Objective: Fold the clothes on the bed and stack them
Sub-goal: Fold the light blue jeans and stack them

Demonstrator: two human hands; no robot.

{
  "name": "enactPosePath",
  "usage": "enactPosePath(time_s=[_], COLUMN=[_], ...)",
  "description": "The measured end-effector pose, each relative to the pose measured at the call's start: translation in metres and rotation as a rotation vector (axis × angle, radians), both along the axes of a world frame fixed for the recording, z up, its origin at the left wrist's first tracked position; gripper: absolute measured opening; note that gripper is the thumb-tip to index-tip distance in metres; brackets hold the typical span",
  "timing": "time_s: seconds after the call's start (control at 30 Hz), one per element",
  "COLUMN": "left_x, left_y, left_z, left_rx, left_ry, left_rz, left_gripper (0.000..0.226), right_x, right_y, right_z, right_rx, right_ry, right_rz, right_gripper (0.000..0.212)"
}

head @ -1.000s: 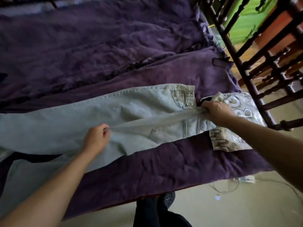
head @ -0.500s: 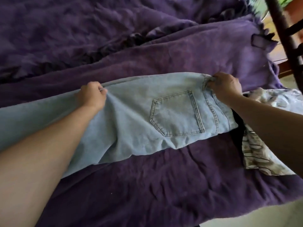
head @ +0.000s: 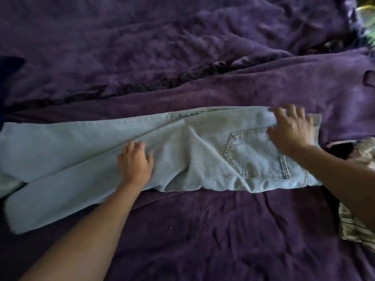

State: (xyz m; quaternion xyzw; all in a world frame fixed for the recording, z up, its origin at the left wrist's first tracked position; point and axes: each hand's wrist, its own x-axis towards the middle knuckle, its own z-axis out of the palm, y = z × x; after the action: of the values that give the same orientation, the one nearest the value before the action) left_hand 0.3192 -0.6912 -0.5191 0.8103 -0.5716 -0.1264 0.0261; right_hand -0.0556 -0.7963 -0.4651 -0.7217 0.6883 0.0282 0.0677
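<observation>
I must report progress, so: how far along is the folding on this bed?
Done: the jeans lie folded lengthwise on the bed, pocket up. In hand: the left hand and right hand rest flat on them. Left: fold them shorter, then stack them, likely with the patterned garment at the right.

Shot from a single head-worn wide-angle camera, aimed forward and down across the bed (head: pixel 203 230) from its near side, close in, with left hand (head: pixel 136 163) and right hand (head: pixel 292 130) entering from the lower corners.
</observation>
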Motion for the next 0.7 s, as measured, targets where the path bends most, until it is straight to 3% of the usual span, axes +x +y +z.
enactPosePath(time_s=[0.27, 0.4, 0.53, 0.63, 0.7], left_x=[0.131, 0.221, 0.301, 0.324, 0.331], left_y=[0.134, 0.152, 0.155, 0.165, 0.171], left_z=[0.033, 0.033, 0.017, 0.01, 0.017], left_rx=[0.156, 0.107, 0.24, 0.201, 0.034], left_ry=[-0.144, -0.177, 0.005, 0.301, 0.344], left_rz=[0.235, 0.467, 0.555, 0.459, 0.327], left_gripper=[0.031, 0.042, 0.065, 0.031, 0.011], right_x=[0.165, 0.245, 0.314, 0.357, 0.377], right_y=[0.067, 0.072, 0.056, 0.042, 0.043], right_z=[-0.002, -0.011, -0.031, -0.045, -0.053], right_rx=[0.163, 0.159, 0.193, 0.345, 0.454], right_ry=[-0.31, -0.334, -0.259, -0.138, -0.039], right_rz=[0.363, 0.389, 0.341, 0.311, 0.277], right_gripper=[0.021, 0.023, 0.036, 0.052, 0.048])
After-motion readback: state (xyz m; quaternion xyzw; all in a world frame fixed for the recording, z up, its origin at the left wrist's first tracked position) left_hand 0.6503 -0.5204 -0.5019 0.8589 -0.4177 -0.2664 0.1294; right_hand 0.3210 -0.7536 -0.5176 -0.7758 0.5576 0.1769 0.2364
